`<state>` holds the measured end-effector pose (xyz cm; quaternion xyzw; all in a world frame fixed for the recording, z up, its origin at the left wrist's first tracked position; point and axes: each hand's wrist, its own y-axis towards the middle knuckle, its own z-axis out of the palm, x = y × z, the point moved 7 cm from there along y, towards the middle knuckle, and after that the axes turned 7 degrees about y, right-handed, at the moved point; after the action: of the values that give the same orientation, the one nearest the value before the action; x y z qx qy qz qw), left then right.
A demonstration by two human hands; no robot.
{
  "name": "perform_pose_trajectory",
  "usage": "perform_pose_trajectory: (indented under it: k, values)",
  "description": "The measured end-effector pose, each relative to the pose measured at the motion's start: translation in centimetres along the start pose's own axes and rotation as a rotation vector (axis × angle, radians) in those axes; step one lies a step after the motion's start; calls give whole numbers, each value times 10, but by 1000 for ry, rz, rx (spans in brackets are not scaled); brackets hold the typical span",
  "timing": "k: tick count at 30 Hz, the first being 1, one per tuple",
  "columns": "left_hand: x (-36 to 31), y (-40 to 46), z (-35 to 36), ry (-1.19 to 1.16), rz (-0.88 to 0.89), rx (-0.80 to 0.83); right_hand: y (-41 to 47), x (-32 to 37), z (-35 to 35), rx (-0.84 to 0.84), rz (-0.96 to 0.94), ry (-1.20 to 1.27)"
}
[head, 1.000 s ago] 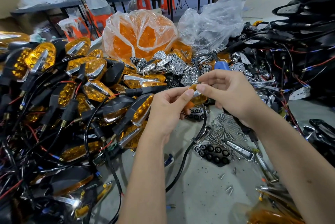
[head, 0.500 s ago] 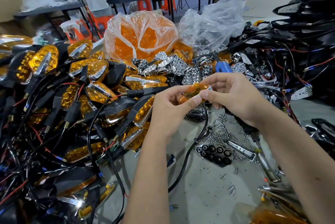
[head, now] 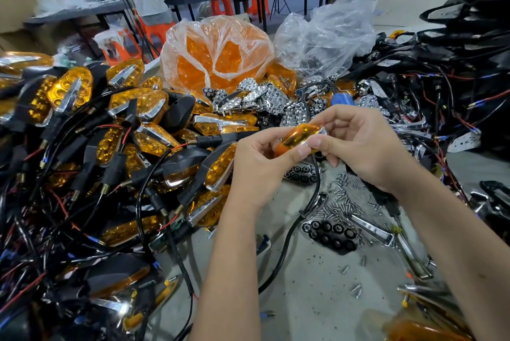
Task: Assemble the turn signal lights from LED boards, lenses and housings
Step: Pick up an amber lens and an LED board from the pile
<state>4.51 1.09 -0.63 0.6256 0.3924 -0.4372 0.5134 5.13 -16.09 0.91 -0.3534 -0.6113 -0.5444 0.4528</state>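
An amber lens [head: 299, 138] with a chrome trim edge sits between both hands above the table. My left hand [head: 259, 166] pinches its near end with thumb and fingers. My right hand [head: 361, 147] grips its far end, thumb on top. A black cable [head: 303, 216] hangs down below the hands. Chrome reflector pieces [head: 265, 100] lie in a heap behind the hands. A black LED board [head: 329, 234] with round holes rests on the table lower right.
Finished amber lights with black housings and wires [head: 96, 147] pile up at left. A plastic bag of amber lenses [head: 218, 56] stands behind. Loose screws [head: 347, 197] scatter at right. Black housings with wires [head: 455, 64] stack at far right. A person sits at a far table.
The amber lens has turned between my fingers so its broad face shows more. Both hands stay close together in about the same spot.
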Motion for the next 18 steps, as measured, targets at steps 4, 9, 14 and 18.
perform_pose_trajectory:
  k: [4,9,14,18]
  values:
    - [0,2,-2,25,17,-37,0,2,0,-1,-50,-16]
    - [-2,2,-2,55,31,-55,0,5,0,-4,-81,-16]
    - [-7,2,-2,36,41,-79,-1,8,2,-4,-117,-3]
    - [-7,1,-1,67,43,-87,0,11,1,36,-143,6]
